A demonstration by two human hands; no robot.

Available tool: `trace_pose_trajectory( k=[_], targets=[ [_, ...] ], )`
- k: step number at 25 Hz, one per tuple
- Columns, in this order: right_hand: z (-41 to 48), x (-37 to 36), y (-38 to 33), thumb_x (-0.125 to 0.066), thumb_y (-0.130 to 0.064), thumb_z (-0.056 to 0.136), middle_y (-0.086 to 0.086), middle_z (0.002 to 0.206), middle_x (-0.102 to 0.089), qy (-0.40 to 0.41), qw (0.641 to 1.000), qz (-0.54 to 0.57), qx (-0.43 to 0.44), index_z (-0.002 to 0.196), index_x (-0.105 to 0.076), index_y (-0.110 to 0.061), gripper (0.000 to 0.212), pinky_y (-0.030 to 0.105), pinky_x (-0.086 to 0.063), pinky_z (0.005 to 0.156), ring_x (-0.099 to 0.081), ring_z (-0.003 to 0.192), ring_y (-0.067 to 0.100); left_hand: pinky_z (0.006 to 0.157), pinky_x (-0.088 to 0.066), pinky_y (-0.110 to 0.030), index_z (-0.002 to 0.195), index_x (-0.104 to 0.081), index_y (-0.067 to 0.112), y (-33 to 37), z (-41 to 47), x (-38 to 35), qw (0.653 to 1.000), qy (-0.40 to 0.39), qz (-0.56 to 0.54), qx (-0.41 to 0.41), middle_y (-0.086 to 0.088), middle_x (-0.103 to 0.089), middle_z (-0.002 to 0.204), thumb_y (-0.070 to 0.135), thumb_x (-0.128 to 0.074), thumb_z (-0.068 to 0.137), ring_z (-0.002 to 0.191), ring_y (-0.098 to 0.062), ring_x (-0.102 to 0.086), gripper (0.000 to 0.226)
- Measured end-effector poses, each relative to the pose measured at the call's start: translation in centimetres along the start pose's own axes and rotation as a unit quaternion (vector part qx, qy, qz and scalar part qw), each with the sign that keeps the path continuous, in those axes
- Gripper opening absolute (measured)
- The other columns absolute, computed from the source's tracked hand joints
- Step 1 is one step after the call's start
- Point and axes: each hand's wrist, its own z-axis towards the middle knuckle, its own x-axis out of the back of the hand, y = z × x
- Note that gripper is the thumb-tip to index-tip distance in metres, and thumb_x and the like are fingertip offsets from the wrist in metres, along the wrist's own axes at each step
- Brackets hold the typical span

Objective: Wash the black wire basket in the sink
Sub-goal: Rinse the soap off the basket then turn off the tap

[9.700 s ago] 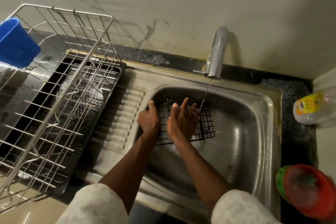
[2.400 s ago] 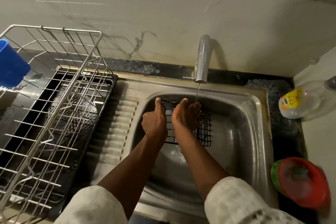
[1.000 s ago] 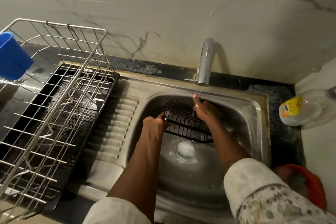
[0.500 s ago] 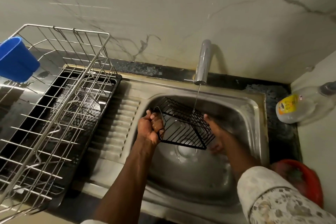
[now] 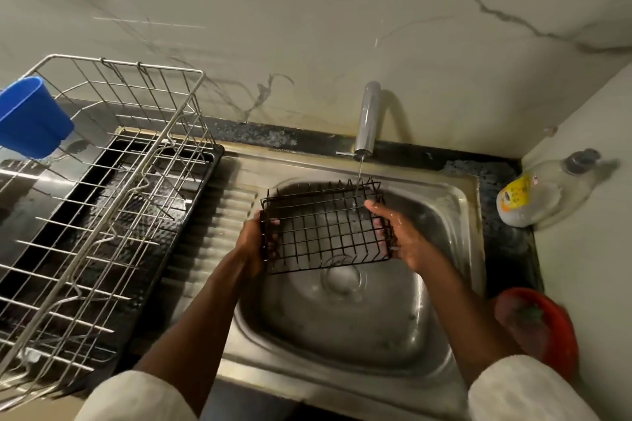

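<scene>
The black wire basket (image 5: pixel 325 229) was held up over the steel sink (image 5: pixel 345 331), above the twelve o'clock half of the basin, clear of the bottom, with its mesh floor tilted toward the camera. The left hand (image 5: pixel 251 244) gripped its nine o'clock end, fingers curled round the wires so that the tips showed inside the mesh. The right hand (image 5: pixel 402 234), wet, clamped the three o'clock end, thumb lying over the upper edge and fingers tucked behind the side wall. So the hands were apart, one at each end of the basket.

A thin stream of water (image 5: pixel 359 170) ran from the tap (image 5: pixel 367 120) at twelve o'clock of the sink and struck the basket near its one o'clock corner, just beside the right thumb. The drain (image 5: pixel 342 278) showed below the basket's near edge.

At nine o'clock of the sink a silver wire dish rack (image 5: pixel 113 202) stood on a black tray (image 5: pixel 200 195), with a blue cup (image 5: pixel 32 118) hung at its far left. At three o'clock a clear bottle (image 5: pixel 540 195) with a yellow label lay on its side on the dark bench (image 5: pixel 502 243). A red bowl (image 5: pixel 547 325) sat at four o'clock.
</scene>
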Motion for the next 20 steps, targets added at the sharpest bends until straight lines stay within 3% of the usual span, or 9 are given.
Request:
trace_pose_trajectory(
  k=[4,8,10,12,14,16,18,19,20],
  targets=[
    [-2.2,-0.1,-0.6,-0.076,-0.077,0.064,0.007,0.08,-0.052,0.096,0.991,0.002,0.098,0.091,-0.072,-0.029,0.055,0.029,-0.035,0.053,-0.046,0.065,0.02,0.057,-0.036,-0.028,0.089,-0.065,0.019,0.7,-0.1,-1.6,0.999,0.012,0.027,-0.016,-0.003,-0.053,0.076,0.064,-0.023,0.103,0.06,-0.016,-0.046,0.063],
    [-3.8,0.0,-0.7,-0.069,-0.085,0.063,0.001,0.062,-0.061,0.161,0.978,-0.037,0.131,0.103,-0.073,-0.023,0.074,0.027,-0.037,0.047,-0.051,0.052,0.014,0.066,-0.047,-0.032,0.101,-0.071,0.011,0.3,0.0,-3.4,0.998,-0.026,0.031,-0.044,-0.011,-0.064,0.083,0.081,-0.015,0.093,0.069,-0.022,-0.057,0.09],
    [-4.3,0.3,-0.4,-0.066,-0.088,0.063,-0.005,0.066,-0.064,0.171,0.973,-0.049,0.149,0.102,-0.074,-0.025,0.075,0.026,-0.04,0.055,-0.057,0.057,0.013,0.071,-0.049,-0.036,0.091,-0.07,0.018,0.1,0.1,-4.0,0.996,-0.047,0.056,-0.046,-0.01,-0.066,0.085,0.089,-0.027,0.086,0.076,-0.024,-0.06,0.083],
    [-4.9,0.7,-0.1,-0.064,-0.09,0.061,-0.006,0.092,-0.073,0.189,0.967,-0.064,0.157,0.103,-0.074,-0.031,0.073,0.028,-0.044,0.069,-0.066,0.084,0.015,0.058,-0.04,-0.031,0.075,-0.057,0.022,0.0,0.2,-4.7,0.991,-0.106,0.078,-0.038,-0.003,-0.05,0.068,0.091,-0.044,0.078,0.06,-0.019,-0.044,0.07],
    [-5.4,1.2,0.0,-0.064,-0.088,0.064,-0.003,0.097,-0.073,0.202,0.967,-0.07,0.14,0.104,-0.073,-0.029,0.072,0.03,-0.046,0.073,-0.063,0.085,0.013,0.048,-0.032,-0.027,0.079,-0.053,0.021,0.0,0.7,-5.4,0.984,-0.146,0.1,-0.021,-0.001,-0.034,0.063,0.091,-0.058,0.07,0.052,-0.017,-0.029,0.071],
    [-5.5,1.8,0.1,-0.066,-0.086,0.065,-0.004,0.087,-0.069,0.218,0.967,-0.067,0.113,0.102,-0.074,-0.022,0.075,0.031,-0.046,0.07,-0.058,0.076,0.008,0.051,-0.032,-0.027,0.081,-0.055,0.019,0.0,1.0,-6.0,0.984,-0.138,0.113,-0.008,0.0,-0.033,0.065,0.09,-0.063,0.066,0.053,-0.016,-0.029,0.073],
    [-5.5,2.3,0.3,-0.065,-0.089,0.061,-0.004,0.088,-0.068,0.235,0.965,-0.066,0.098,0.105,-0.074,-0.02,0.082,0.033,-0.046,0.075,-0.059,0.079,0.011,0.055,-0.029,-0.03,0.074,-0.048,0.018,0.1,0.8,-6.8,0.981,-0.154,0.116,-0.005,0.001,-0.031,0.064,0.088,-0.065,0.067,0.053,-0.016,-0.028,0.072],
    [-5.4,2.5,0.4,-0.064,-0.093,0.057,-0.001,0.094,-0.069,0.243,0.964,-0.065,0.091,0.109,-0.073,-0.02,0.09,0.034,-0.047,0.079,-0.062,0.085,0.015,0.055,-0.029,-0.03,0.077,-0.052,0.011,0.1,0.6,-7.1,0.981,-0.158,0.116,-0.002,0.001,-0.032,0.062,0.087,-0.066,0.067,0.053,-0.015,-0.029,0.077],
    [-5.3,2.7,0.6,-0.061,-0.098,0.051,0.001,0.101,-0.07,0.247,0.963,-0.064,0.087,0.114,-0.072,-0.021,0.1,0.036,-0.05,0.083,-0.063,0.092,0.02,0.056,-0.031,-0.03,0.094,-0.058,-0.003,0.0,0.6,-7.3,0.982,-0.146,0.118,0.004,0.002,-0.034,0.062,0.086,-0.068,0.067,0.052,-0.015,-0.031,0.093]
  ],
)
